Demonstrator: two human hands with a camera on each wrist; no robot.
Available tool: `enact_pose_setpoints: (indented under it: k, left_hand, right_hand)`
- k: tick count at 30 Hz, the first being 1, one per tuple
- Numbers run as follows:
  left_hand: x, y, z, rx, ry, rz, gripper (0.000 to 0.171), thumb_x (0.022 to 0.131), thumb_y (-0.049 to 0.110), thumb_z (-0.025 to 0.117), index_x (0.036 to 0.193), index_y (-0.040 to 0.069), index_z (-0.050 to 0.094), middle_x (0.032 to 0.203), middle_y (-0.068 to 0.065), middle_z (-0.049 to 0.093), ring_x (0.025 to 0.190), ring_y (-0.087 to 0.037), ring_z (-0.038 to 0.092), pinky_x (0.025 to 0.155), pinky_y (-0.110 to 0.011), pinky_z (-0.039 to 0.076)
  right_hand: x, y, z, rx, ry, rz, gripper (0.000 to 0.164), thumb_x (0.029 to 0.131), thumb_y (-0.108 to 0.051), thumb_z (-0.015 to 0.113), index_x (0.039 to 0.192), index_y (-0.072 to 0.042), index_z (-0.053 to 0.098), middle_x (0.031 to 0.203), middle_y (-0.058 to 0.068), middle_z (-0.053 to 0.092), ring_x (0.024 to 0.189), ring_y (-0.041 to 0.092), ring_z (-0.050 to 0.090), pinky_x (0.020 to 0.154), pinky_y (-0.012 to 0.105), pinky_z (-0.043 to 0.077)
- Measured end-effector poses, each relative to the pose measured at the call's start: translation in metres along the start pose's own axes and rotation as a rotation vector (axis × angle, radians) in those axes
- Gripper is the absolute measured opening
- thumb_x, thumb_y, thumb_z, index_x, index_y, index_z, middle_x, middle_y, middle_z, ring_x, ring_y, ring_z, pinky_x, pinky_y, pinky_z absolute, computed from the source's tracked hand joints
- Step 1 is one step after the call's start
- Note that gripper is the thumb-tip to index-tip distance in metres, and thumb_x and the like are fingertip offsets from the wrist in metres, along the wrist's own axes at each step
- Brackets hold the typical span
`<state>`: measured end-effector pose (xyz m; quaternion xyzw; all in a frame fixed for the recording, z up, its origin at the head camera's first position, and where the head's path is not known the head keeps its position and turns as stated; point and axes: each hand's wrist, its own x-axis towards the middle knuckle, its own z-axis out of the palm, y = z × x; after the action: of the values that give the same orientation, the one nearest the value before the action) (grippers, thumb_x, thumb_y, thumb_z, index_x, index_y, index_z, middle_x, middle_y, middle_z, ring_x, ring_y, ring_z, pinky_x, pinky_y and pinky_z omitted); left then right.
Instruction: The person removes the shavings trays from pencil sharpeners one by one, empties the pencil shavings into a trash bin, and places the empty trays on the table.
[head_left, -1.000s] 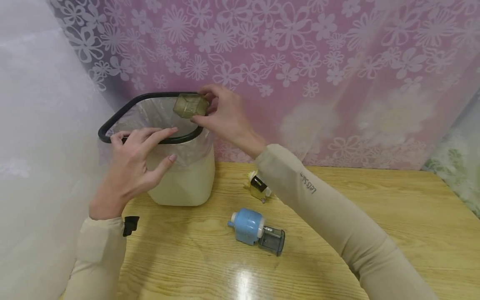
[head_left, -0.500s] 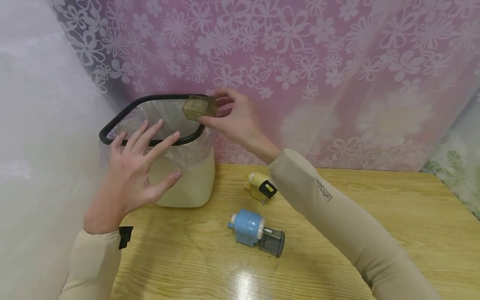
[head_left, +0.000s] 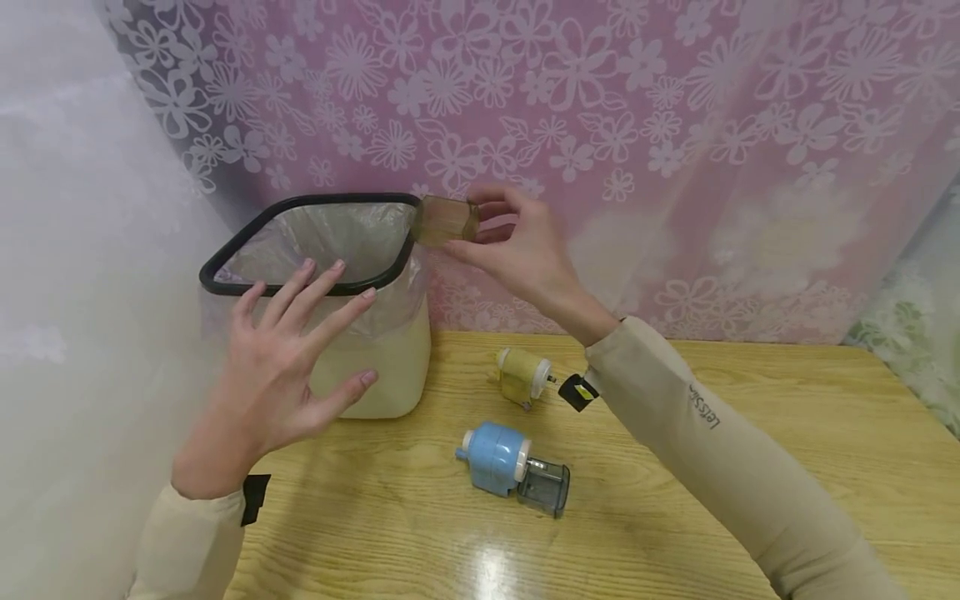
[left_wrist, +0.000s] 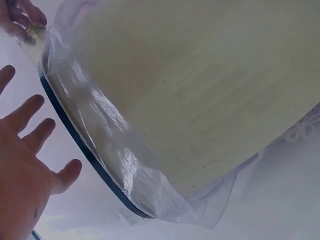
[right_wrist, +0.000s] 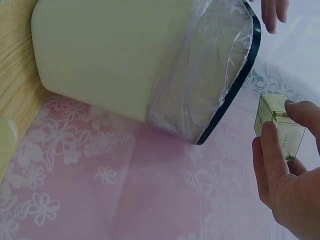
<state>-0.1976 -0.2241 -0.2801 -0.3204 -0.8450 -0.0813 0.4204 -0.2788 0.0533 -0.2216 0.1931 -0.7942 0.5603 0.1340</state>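
Observation:
My right hand [head_left: 525, 246] pinches a clear yellowish shavings box [head_left: 444, 220] between thumb and fingers, at the bin's right rim. Up close in the right wrist view, the see-through box [right_wrist: 280, 122] has square edges and no shavings show in it. My left hand [head_left: 281, 367] is spread with straight fingers before the front rim of the trash bin [head_left: 382, 375], holding nothing. The cream bin has a black rim and a clear plastic liner. On the table lies a yellow crank pencil sharpener [head_left: 520, 375], its metal cutter exposed at the white collar.
A blue pencil sharpener [head_left: 495, 457] with a grey see-through shavings box [head_left: 544, 487] lies on the wooden table [head_left: 375, 517], in front of the yellow one. A pink floral curtain [head_left: 637, 167] hangs right behind the bin, and a white sheet [head_left: 82, 250] at left.
My right hand has carried the shavings box from over the bin's mouth rightward to its rim. My left hand has spread its fingers and drawn down slightly from the rim.

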Motion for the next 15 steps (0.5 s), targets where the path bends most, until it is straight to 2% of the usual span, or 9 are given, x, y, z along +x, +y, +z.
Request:
enact_pose_setpoints:
  k: [10, 15]
  left_hand:
    - [0.002, 0.018, 0.001, 0.007, -0.053, 0.072, 0.067, 0.097, 0.069, 0.040, 0.144, 0.025, 0.060, 0.155, -0.015, 0.051, 0.144, -0.043, 0.045, 0.109, -0.076, 0.027]
    - [0.002, 0.028, 0.005, -0.022, -0.041, 0.112, 0.064, 0.098, 0.067, 0.040, 0.141, 0.024, 0.062, 0.154, -0.015, 0.051, 0.143, -0.043, 0.046, 0.108, -0.077, 0.027]
  right_hand:
    - [-0.020, 0.017, -0.027, -0.059, 0.062, 0.023, 0.056, 0.081, -0.020, 0.088, 0.131, -0.016, 0.064, 0.122, 0.006, 0.067, 0.099, 0.021, 0.072, 0.084, 0.035, 0.061]
    - [-0.025, 0.029, -0.038, -0.080, 0.087, 0.022, 0.055, 0.081, -0.019, 0.087, 0.131, -0.014, 0.064, 0.123, 0.008, 0.065, 0.100, 0.023, 0.072, 0.085, 0.035, 0.060]
